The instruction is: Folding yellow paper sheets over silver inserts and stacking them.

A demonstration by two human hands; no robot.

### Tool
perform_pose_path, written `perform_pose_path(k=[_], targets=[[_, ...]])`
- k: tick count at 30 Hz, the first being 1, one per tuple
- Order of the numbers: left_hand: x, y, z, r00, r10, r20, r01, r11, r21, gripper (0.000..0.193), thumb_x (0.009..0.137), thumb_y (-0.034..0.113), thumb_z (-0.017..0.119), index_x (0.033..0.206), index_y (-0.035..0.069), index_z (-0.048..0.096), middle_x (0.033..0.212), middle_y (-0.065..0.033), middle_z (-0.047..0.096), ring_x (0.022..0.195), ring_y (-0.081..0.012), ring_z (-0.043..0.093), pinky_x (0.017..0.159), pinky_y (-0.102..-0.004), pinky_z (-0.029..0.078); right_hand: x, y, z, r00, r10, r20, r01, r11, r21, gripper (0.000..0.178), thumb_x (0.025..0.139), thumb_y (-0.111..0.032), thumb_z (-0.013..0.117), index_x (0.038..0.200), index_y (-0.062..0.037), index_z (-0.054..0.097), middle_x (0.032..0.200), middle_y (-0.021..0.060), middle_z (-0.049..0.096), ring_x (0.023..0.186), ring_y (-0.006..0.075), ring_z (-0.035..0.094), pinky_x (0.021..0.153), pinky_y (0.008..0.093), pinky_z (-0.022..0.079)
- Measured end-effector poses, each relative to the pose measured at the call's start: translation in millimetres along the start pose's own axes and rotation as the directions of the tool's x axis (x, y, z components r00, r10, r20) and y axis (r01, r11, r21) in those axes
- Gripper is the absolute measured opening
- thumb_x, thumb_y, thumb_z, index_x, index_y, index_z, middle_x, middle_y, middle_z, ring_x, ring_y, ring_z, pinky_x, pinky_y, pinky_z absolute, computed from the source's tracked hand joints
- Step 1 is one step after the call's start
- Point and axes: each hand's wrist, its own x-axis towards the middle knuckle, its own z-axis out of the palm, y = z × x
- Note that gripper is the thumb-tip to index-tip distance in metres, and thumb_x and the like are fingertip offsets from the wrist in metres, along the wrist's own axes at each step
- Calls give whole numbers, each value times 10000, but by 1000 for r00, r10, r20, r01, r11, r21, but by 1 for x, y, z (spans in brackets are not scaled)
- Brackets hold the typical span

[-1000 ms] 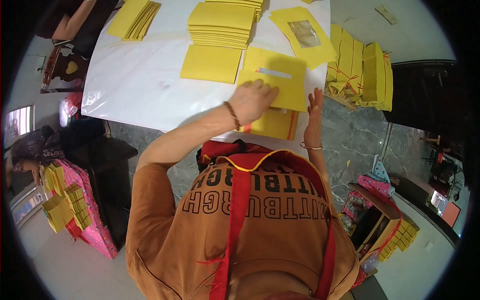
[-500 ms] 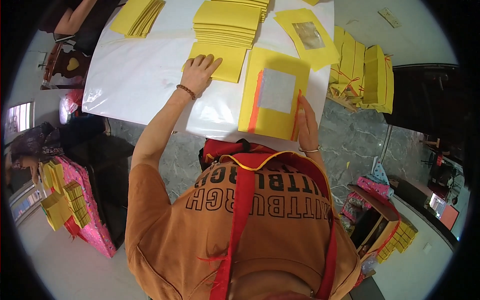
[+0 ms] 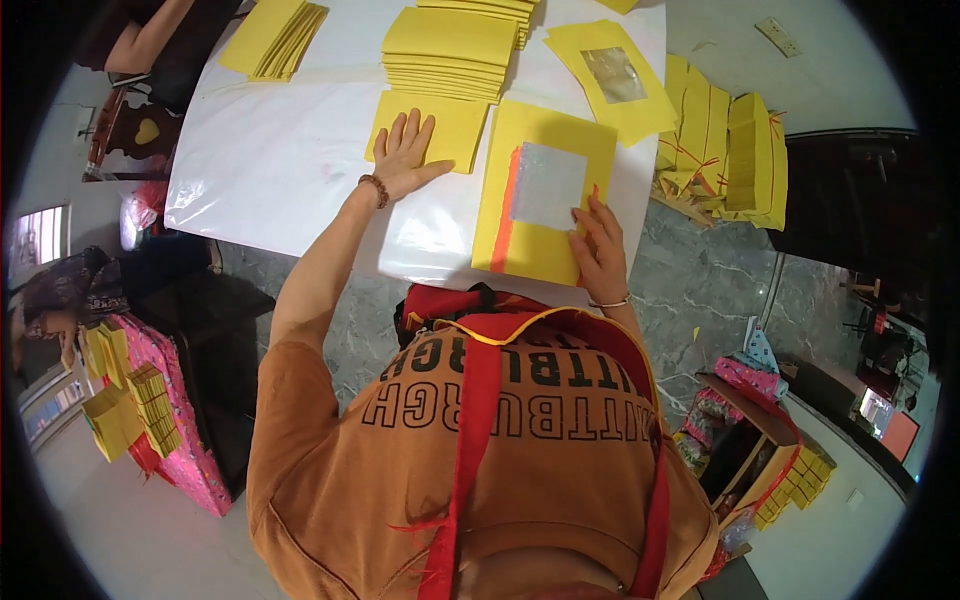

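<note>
On white desk [image 3: 270, 170], left hand [image 3: 400, 168] lies flat on folded yellow paper [image 3: 462, 132], fingers spread — even palm pressure should hold fold flat. Right hand [image 3: 602, 245], fingers apart, touches right side of yellow sheet [image 3: 540, 243] just beside — light touch likely avoids skewing.

A yellow sheet [image 3: 540, 243] with a grey panel [image 3: 550, 185] lies on the desk [image 3: 290, 150]. Left of it, the person's left hand [image 3: 402, 165] spreads over a folded yellow piece [image 3: 457, 130]; the right hand [image 3: 602, 248] touches the sheet's right edge.
</note>
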Motion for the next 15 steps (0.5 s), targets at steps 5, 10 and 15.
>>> perform_pose_path(k=[5, 10, 15], targets=[[-4, 11, 3, 999, 3, -54, 6, 986, 167, 841, 808, 642, 400, 1423, 115, 171, 1475, -175, 109, 1362, -323, 84, 1063, -522, 62, 12, -2, -6, 962, -268, 43, 261, 871, -417, 314, 738, -206, 670, 1041, -134, 628, 1255, 90, 509, 1229, 343, 373, 999, 450, 291], [-13, 27, -17, 971, 143, -191, -113, 980, 161, 651, 847, 505, 460, 1342, 96, 355, 1428, -183, 234, 1309, -350, 209, 1011, -567, 144, 15, 13, -3, 984, -178, 31, 180, 975, -130, 288, 748, -225, 665, 1015, -124, 636, 1248, 87, 516, 1206, 324, 401, 984, 416, 317], [-59, 90, -41, 833, 517, -197, -553, 780, -293, 411, 797, 239, 616, 1165, 70, 543, 1249, -134, 473, 1149, -283, 420, 918, -407, 315, 13, 20, 2, 995, -97, 0, 97, 992, 76, 247, 788, -207, 631, 1013, -104, 642, 1245, 97, 515, 1185, 293, 424, 983, 374, 328]])
